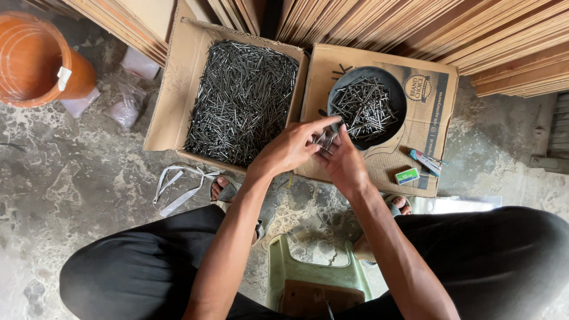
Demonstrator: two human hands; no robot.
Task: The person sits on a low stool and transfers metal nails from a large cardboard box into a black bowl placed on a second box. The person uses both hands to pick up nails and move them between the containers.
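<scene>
Person sits on a low green stool (314, 278), knees apart, both hands out front over the floor. Left hand (290, 148) and right hand (342, 165) meet just at the near rim of a dark bowl (396, 98). Between them a small bundle of nails (325, 141): right-hand fingers curl closed round it from below, left fingers pinch narrowly at its top, forefinger stretched towards the bowl. How many nails are in the bundle, can't tell; the hands cover most of it.

The bowl holds a loose heap of nails and sits on a flattened carton (427, 142). Left of it, an open box (178, 112) full of the same nails, nearly to the brim. Both sit against stacked wood strips (415, 26) at the top. A small green-white packet (407, 175) and a thin packet beside it lie on the carton, near the right hand. Orange bucket (35, 59) far left, well apart. White strap (181, 186) on the floor by the left foot.

Risks, judged from here: the grip is a two-hand pinch on thin, slick, pointed stock, so any loosening could let nails slide out and scatter on the rough floor near the sandalled feet (225, 192). Points face unclear directions; a finger jab looks possible. The bowl sits close under the hands and a knock from the wrist could tip it off the carton.
</scene>
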